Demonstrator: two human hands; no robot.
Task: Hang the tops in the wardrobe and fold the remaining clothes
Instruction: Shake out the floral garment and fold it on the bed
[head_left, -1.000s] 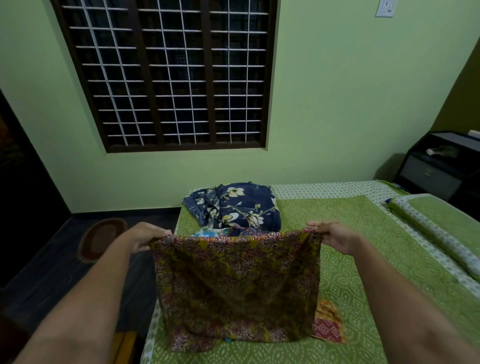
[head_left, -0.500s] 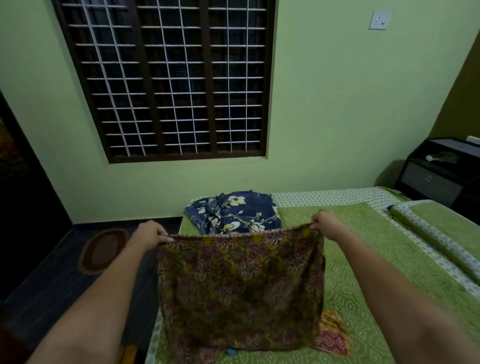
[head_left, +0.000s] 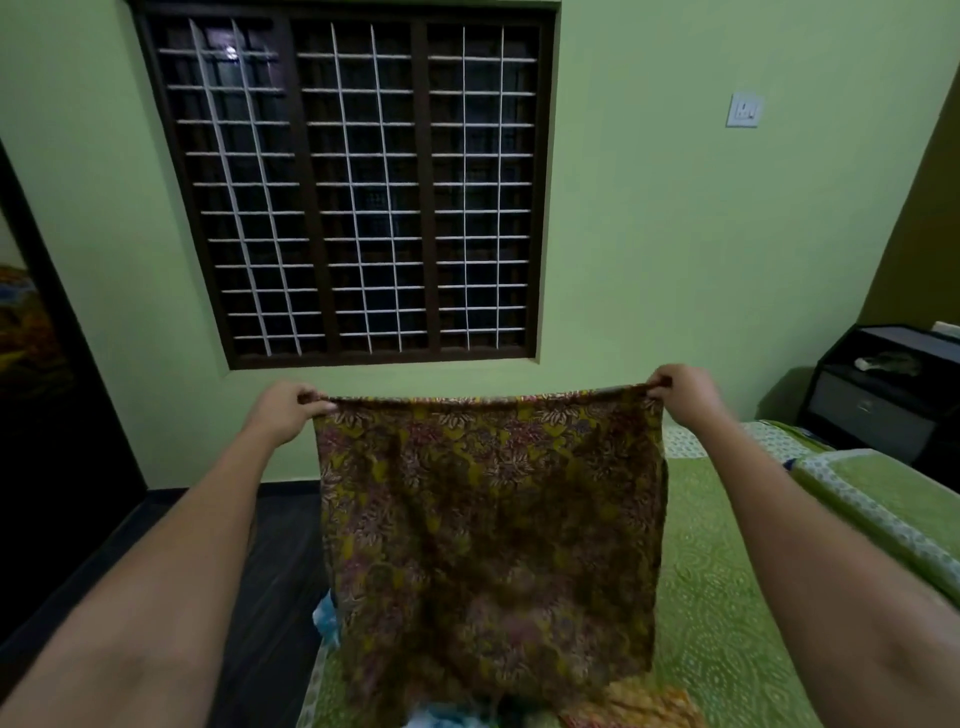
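A yellow-brown floral garment (head_left: 488, 530) hangs spread out in front of me above the bed. My left hand (head_left: 283, 410) pinches its top left corner and my right hand (head_left: 683, 392) pinches its top right corner, so the top edge is stretched taut between them. The cloth's lower end reaches down to the bed (head_left: 727, 613). An orange-red patterned cloth (head_left: 639, 709) and a bit of light blue fabric (head_left: 324, 618) peek out from under and beside it. The blue floral clothes at the far end of the bed are hidden behind the raised garment.
A barred window (head_left: 358, 187) fills the green wall ahead. A green pillow (head_left: 883, 499) lies on the bed's right side. A black bedside cabinet (head_left: 883, 395) stands at the right. Dark floor (head_left: 156, 545) and a dark doorway lie to the left.
Both hands have lifted the floral garment higher, and the view has tilted up. The garment now covers the blue floral clothes that showed behind it before.
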